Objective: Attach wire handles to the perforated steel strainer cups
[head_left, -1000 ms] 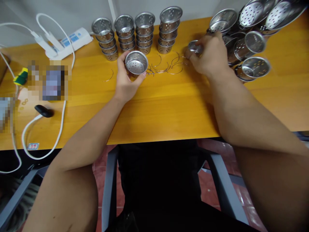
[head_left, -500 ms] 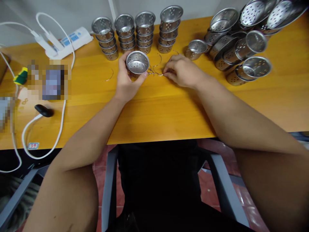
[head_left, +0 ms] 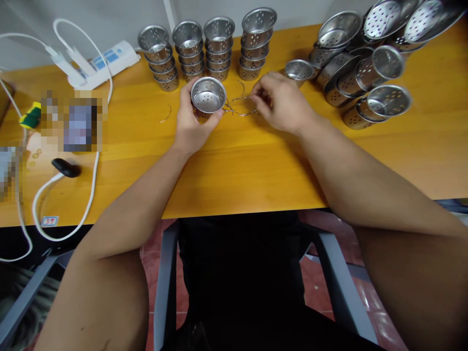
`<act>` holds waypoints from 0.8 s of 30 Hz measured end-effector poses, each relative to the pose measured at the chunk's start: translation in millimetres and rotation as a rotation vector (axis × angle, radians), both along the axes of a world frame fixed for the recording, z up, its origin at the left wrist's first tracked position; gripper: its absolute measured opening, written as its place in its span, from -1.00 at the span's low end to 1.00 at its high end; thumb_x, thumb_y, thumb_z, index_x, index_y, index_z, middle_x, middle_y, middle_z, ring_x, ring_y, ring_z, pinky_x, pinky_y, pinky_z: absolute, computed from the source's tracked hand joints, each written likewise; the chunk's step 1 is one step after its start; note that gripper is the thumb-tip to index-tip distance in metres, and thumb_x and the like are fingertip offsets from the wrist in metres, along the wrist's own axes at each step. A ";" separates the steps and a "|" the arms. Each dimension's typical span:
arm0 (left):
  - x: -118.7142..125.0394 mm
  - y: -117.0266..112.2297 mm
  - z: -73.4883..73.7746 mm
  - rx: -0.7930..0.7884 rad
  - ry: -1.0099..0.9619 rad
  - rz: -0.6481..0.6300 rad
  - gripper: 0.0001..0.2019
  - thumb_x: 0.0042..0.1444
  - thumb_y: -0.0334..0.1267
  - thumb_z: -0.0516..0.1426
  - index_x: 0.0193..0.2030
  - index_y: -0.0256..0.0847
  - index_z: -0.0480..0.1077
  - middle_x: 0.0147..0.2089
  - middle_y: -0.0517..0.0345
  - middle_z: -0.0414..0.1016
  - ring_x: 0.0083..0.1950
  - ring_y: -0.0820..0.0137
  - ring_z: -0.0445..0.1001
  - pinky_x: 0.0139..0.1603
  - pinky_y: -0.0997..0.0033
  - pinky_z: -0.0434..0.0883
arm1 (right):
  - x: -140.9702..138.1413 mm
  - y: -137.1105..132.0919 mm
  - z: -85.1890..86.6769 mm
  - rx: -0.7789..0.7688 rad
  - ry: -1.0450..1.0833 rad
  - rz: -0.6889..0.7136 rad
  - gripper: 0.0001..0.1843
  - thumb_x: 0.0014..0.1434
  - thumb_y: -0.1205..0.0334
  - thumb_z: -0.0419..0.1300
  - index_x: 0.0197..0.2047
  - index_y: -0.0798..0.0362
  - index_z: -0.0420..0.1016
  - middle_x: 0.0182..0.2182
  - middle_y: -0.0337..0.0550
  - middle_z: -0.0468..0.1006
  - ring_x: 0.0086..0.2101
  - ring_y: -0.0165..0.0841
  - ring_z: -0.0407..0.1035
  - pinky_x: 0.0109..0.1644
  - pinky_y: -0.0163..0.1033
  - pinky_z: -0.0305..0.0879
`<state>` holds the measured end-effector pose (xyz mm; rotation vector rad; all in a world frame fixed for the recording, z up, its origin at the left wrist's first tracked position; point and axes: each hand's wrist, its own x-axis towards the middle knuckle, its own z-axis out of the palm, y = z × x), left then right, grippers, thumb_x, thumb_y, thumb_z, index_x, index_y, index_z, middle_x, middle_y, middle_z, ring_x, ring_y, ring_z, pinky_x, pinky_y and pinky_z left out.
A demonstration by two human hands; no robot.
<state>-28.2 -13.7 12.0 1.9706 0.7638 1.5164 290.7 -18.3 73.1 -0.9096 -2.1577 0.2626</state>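
Observation:
My left hand (head_left: 192,124) is closed round a small perforated steel cup (head_left: 208,95), holding it upright on the yellow wooden table (head_left: 237,165). Just to its right, my right hand (head_left: 280,102) pinches a thin curved wire handle (head_left: 244,98) and holds it slightly above the table. Several more wire handles (head_left: 239,109) lie in a loose heap between the two hands. A single wire handle (head_left: 166,114) lies apart, left of the cup.
Stacks of the same cups (head_left: 204,48) stand in a row at the back. A lone cup (head_left: 298,69) sits beside a pile of cups lying on their sides (head_left: 365,63) at the right. A power strip (head_left: 102,61), white cables (head_left: 91,185) and a small black object (head_left: 66,167) are at the left.
My right hand left the lone cup at the right, came back to the wire heap beside the held cup, and now has one wire handle pinched and lifted. My left hand has stayed put.

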 end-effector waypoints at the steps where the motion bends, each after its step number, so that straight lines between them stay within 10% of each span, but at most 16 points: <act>1: -0.6 0.7 -1.0 0.010 0.000 -0.002 0.04 0.30 -0.05 0.50 0.73 0.71 0.06 0.51 0.38 0.66 0.57 -0.01 0.61 0.48 -0.40 0.76 | -0.2 -0.3 -0.8 -0.007 0.025 -0.010 -0.38 0.68 -0.60 0.22 -0.08 -0.24 0.56 -0.11 0.05 0.65 -0.14 -0.04 0.42 0.04 0.15 0.40; 12: -3.7 15.0 -15.3 0.025 -0.012 -0.003 0.03 0.18 -0.05 0.54 0.66 0.66 0.16 0.61 0.40 0.54 0.61 -0.07 0.56 0.54 -0.40 0.71 | -10.2 -1.8 -8.8 -0.295 0.420 -0.008 -0.04 0.26 -1.02 0.26 -0.03 -0.24 0.42 -0.29 -0.22 0.66 -0.43 -0.23 0.36 -0.26 -0.02 0.30; 18: -0.9 -4.8 9.7 -0.062 0.079 0.119 -0.01 0.17 0.00 0.53 0.66 0.52 0.21 0.47 0.29 0.65 0.65 -0.08 0.50 0.69 -0.47 0.58 | -12.3 -10.5 -2.4 -0.407 0.444 -0.032 -0.22 0.45 -0.80 0.37 0.08 -0.23 0.53 -0.30 -0.26 0.67 -0.43 -0.25 0.35 -0.23 -0.05 0.38; 24: -3.8 4.2 -0.5 -0.028 0.101 0.096 0.04 0.16 0.04 0.51 0.68 0.62 0.11 0.53 0.41 0.63 0.60 -0.06 0.56 0.64 -0.51 0.63 | -17.8 -12.0 -4.1 -0.560 0.543 -0.020 -0.22 0.35 -0.75 0.53 -0.05 -0.25 0.44 -0.38 -0.35 0.72 -0.42 -0.25 0.51 -0.25 -0.07 0.52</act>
